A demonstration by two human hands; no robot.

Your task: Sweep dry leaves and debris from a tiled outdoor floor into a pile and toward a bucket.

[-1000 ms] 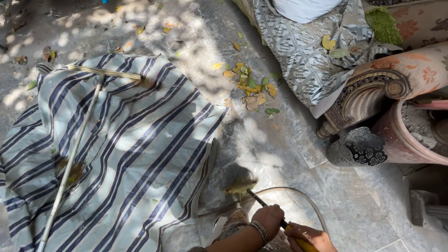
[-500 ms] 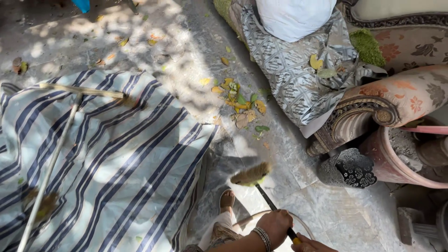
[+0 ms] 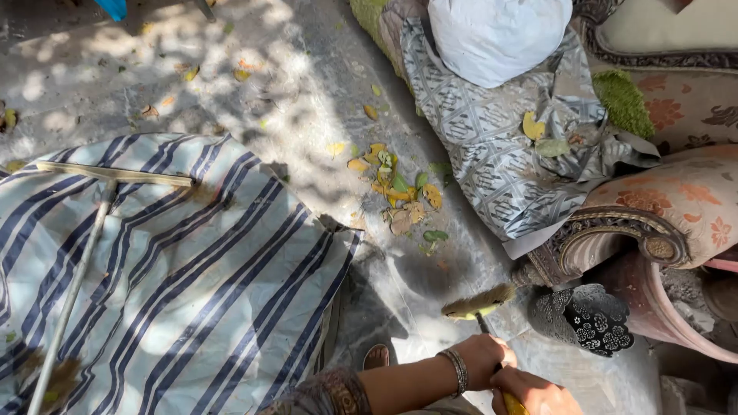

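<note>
My left hand (image 3: pixel 480 360), with a bangle on its wrist, grips the dark shaft of a small broom. My right hand (image 3: pixel 534 392) is closed on the broom's yellow handle end at the bottom edge. The broom head (image 3: pixel 478 303), a fan of tan bristles, hovers low over the grey stone floor beside the carved sofa leg (image 3: pixel 542 269). A heap of yellow and green fallen leaves (image 3: pixel 400 192) lies on the floor farther ahead, apart from the bristles. My sandalled foot (image 3: pixel 376 356) shows just left of my left wrist.
A blue-and-white striped tarp (image 3: pixel 177 277) covers the floor at left, with a long T-shaped pole (image 3: pixel 77 269) lying on it. A grey patterned cloth (image 3: pixel 500 146) and white sack (image 3: pixel 496 31) lie on the sofa. A reddish clay pot (image 3: pixel 661 307) stands at right.
The broom head has swung from near the tarp's edge rightward to the sofa leg. Both hands moved right with it, and the view shifted so the leaves sit lower.
</note>
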